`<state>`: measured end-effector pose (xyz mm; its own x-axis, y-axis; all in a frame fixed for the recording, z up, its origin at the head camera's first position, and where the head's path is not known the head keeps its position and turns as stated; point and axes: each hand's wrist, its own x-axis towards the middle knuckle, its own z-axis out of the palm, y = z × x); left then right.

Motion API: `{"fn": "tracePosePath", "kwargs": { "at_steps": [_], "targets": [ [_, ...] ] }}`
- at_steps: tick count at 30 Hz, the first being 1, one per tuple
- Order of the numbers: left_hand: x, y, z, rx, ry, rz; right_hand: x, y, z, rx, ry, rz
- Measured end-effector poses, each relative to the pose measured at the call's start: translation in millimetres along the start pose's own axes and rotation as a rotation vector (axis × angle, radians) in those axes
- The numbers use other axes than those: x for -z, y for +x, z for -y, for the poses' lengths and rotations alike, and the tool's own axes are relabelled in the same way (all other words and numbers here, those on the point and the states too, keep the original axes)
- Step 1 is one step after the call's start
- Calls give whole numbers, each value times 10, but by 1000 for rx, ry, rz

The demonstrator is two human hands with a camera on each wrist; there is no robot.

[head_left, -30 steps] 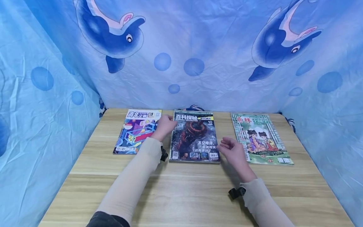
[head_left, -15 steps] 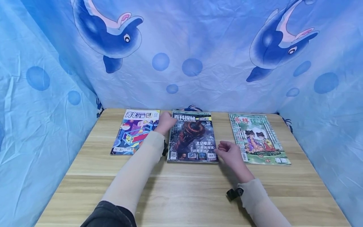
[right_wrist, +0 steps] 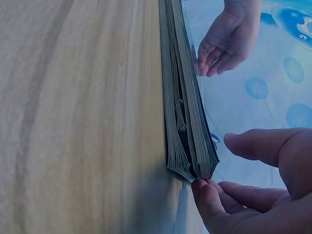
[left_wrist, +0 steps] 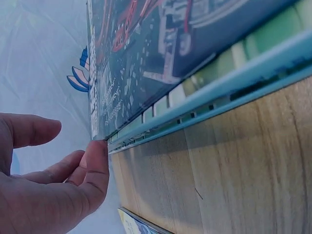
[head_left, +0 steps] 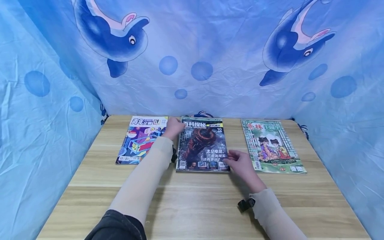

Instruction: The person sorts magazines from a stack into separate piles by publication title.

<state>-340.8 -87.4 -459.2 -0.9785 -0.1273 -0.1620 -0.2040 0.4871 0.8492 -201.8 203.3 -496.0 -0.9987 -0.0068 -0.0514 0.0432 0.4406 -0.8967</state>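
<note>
A magazine [head_left: 202, 146] with a dark space-themed cover lies in the middle of the table, on top of another magazine whose green edge [left_wrist: 248, 53] peeks out in the left wrist view. The stacked page edges [right_wrist: 187, 112] show in the right wrist view. At the stack's upper left corner is my left hand [head_left: 174, 128], its fingertips touching the edge and its thumb held apart. My right hand [head_left: 242, 165] is at the lower right side, fingertips right at the corner and thumb raised off the cover.
A colourful magazine [head_left: 141, 140] lies to the left, partly behind my left forearm. Another, green-bordered magazine [head_left: 273, 146] lies to the right. Blue dolphin-print cloth [head_left: 234, 93] hangs around the back and sides of the wooden table [head_left: 192, 206].
My right hand has closed in on the stack's lower right corner. My left hand has stayed by the upper left corner. The magazines keep their places while the view shifts slightly.
</note>
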Motion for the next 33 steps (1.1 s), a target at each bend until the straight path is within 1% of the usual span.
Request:
{"fn": "tracePosePath", "kwargs": {
  "at_steps": [5,11,15,18,22,26,33],
  "targets": [
    [2,-28,-15,5,-48,5,0,10,1,-12,-12,-6],
    [-8,-68,-51,44,-90,4,-8,27,5,-28,-33,-8],
    [-33,-69,-69,80,-49,3,-9,38,-1,-32,-41,-16],
    [-52,-73,-73,95,-12,2,-8,47,-13,-36,-40,-21],
    [-60,-83,-62,110,7,2,-13,59,-25,-34,-29,-19],
    [-70,-84,-63,107,17,24,-11,59,-31,-38,-15,-13],
    [-82,-81,-37,89,27,110,3,54,-37,-51,-33,-5]
  ]
}}
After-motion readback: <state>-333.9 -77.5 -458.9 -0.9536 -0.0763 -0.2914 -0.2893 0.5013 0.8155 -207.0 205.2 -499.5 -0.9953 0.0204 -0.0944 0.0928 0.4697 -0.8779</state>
